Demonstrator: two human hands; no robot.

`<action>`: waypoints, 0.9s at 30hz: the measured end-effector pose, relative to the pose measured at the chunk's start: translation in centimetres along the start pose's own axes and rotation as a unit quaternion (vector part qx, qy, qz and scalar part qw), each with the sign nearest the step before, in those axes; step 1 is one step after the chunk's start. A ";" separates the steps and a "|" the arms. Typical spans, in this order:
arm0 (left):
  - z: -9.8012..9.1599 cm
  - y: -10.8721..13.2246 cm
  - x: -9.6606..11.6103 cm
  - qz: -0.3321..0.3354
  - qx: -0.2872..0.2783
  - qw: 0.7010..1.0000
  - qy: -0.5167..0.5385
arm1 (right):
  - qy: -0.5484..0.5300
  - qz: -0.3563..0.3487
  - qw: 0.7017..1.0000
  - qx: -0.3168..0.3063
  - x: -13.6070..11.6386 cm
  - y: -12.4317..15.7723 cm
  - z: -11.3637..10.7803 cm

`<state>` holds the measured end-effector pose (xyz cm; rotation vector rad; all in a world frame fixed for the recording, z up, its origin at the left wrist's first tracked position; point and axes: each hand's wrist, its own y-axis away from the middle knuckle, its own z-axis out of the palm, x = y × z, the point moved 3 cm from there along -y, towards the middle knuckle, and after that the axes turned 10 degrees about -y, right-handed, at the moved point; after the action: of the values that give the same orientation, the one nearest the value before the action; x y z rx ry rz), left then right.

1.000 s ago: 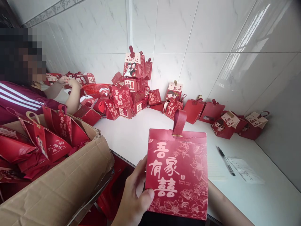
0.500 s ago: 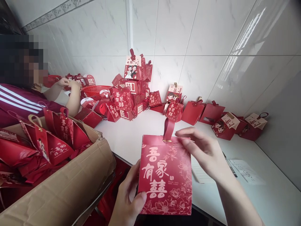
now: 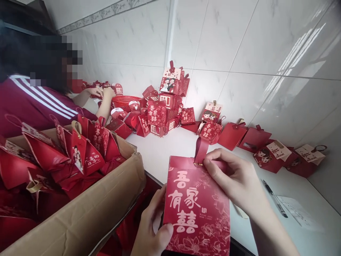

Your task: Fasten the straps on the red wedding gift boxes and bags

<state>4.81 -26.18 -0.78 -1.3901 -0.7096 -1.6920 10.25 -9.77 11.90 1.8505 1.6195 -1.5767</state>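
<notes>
Left hand (image 3: 152, 232) holds red box (image 3: 195, 213) marked 吾家有囍; right hand (image 3: 234, 181) pinches top.

Glossy white-tiled walls (image 3: 239, 42), white counter (image 3: 170, 149)

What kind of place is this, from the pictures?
Likely a gift-packing corner: white counter, tiled walls, a cardboard box full of red gift boxes, a pile in the corner. Left hand and right hand hold one red gift box.
</notes>
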 end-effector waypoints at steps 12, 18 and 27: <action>-3.7 0.5 1.1 0.025 0.077 0.995 0.052 | -0.014 -0.043 0.995 -0.091 -2.6 -2.2 5.0; -5.5 0.9 2.2 0.062 0.130 0.989 0.025 | -0.074 -0.056 0.990 -0.106 -3.0 -2.8 7.0; -5.8 1.3 -0.6 0.020 0.161 0.985 -0.066 | -0.153 -0.041 0.984 -0.083 0.6 -2.4 5.6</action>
<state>3.00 -31.44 -2.84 -1.2837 -0.9757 -1.3895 5.08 -12.65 10.26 1.3973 1.6458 -1.6104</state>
